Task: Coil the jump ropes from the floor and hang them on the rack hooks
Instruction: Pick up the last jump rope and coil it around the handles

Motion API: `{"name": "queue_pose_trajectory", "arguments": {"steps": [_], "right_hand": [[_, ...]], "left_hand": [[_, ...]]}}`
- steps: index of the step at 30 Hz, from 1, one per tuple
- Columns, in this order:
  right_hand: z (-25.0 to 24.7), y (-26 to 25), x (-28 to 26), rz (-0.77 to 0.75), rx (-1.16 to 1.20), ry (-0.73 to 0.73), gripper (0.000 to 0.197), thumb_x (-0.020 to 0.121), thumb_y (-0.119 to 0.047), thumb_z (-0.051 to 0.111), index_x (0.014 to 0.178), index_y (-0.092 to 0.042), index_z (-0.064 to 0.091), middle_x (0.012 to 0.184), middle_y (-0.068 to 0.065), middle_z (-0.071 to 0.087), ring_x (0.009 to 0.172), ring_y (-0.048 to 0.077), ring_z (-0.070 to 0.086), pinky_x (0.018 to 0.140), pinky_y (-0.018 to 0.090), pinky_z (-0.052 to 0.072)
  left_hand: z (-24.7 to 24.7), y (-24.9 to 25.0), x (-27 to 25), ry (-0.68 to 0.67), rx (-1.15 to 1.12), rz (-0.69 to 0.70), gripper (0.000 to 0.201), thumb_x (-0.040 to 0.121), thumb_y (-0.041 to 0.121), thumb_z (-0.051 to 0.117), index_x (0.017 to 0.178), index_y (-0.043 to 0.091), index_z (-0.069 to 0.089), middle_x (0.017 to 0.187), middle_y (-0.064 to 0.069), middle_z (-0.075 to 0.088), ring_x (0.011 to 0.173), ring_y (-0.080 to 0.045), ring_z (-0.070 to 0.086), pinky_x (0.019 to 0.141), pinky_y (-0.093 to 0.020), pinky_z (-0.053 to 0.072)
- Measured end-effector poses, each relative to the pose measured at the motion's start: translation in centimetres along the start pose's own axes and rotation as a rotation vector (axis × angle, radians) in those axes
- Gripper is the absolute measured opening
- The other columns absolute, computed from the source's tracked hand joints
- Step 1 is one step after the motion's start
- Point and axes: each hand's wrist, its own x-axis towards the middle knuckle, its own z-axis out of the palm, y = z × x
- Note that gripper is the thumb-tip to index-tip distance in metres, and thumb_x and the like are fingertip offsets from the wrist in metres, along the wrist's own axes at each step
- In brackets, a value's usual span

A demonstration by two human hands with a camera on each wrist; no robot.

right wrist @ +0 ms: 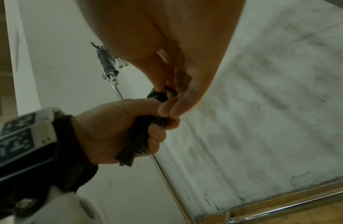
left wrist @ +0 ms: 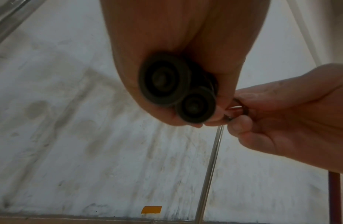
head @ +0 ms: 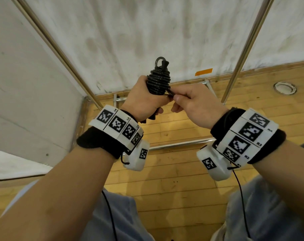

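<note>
jump rope [head: 158,80]: black, cord wound tight round paired handles | left hand [head: 144,100]: handles gripped, fingers curled | right hand [head: 194,103]: cord end pinched at coil

Black cord of the jump rope [head: 158,80] is showing above the left hand's [head: 144,98] curled fingers, glossy, with black handle ends [left wrist: 164,79] below them. White wristbands [head: 117,126] behind the fingers are carrying black-and-white square codes. An orange tape strip [head: 203,72] is marking the stained white wall [head: 147,32] beyond the fingertips, over yellow-brown wood flooring [head: 174,180].

Head cam looks down, 2 wrist cams close, upward, all share rope bundle [head: 158,79]
</note>
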Motion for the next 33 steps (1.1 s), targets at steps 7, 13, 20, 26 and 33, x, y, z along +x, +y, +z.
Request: {"name": "queue_pose_trajectory", "arguments": {"steps": [7,13,20,26,33], "right_hand": [[-0.6,-0.2,-0.2,0.025,0.148,0.118,0.026,0.094,-0.001,0.044,0.1,-0.009,0.068,0.082,-0.001,0.066,0.06,-0.001,0.062,0.066,0.018,0.056],[-1.1,-0.4,-0.5,0.03,0.203,0.153,0.024,0.093,-0.002,0.048,0.095,-0.015,0.068,0.081,-0.001,0.067,0.061,0.005,0.065,0.067,0.023,0.058],[-1.1,-0.3,-0.7,0.04,0.201,0.209,0.018,0.092,-0.005,0.053,0.094,-0.012,0.07,0.078,0.002,0.068,0.059,0.006,0.065,0.066,0.024,0.058],[-1.2,-0.3,-0.9,0.019,0.223,0.268,0.012,0.089,-0.014,0.06,0.081,-0.015,0.069,0.07,-0.001,0.068,0.055,0.007,0.065,0.058,0.021,0.056],[-1.3,-0.2,-0.6,-0.004,0.19,0.264,0.019,0.086,-0.025,0.065,0.069,-0.018,0.068,0.058,-0.006,0.067,0.054,0.01,0.065,0.056,0.022,0.056]], "left_hand": [[0.4,1.0,-0.8,-0.078,-0.298,-0.017,0.032,0.086,0.008,0.06,0.112,0.013,0.042,0.091,-0.009,0.056,0.059,-0.017,0.059,0.054,-0.031,0.05],[0.4,1.3,-1.6,-0.1,-0.293,0.122,0.012,0.094,0.004,0.051,0.093,0.015,0.054,0.08,-0.003,0.059,0.062,-0.015,0.061,0.058,-0.027,0.053],[1.1,1.4,-1.6,-0.094,-0.355,0.067,0.018,0.095,0.004,0.05,0.113,0.007,0.046,0.102,-0.013,0.057,0.076,-0.025,0.063,0.07,-0.038,0.054],[1.7,1.3,-1.6,-0.064,-0.374,0.061,0.02,0.097,0.011,0.048,0.116,0.009,0.041,0.097,-0.011,0.056,0.066,-0.02,0.061,0.066,-0.038,0.053],[1.9,1.1,-1.4,-0.086,-0.374,0.002,0.039,0.098,0.012,0.047,0.133,0.009,0.03,0.102,-0.014,0.056,0.069,-0.023,0.061,0.063,-0.037,0.054]]}}
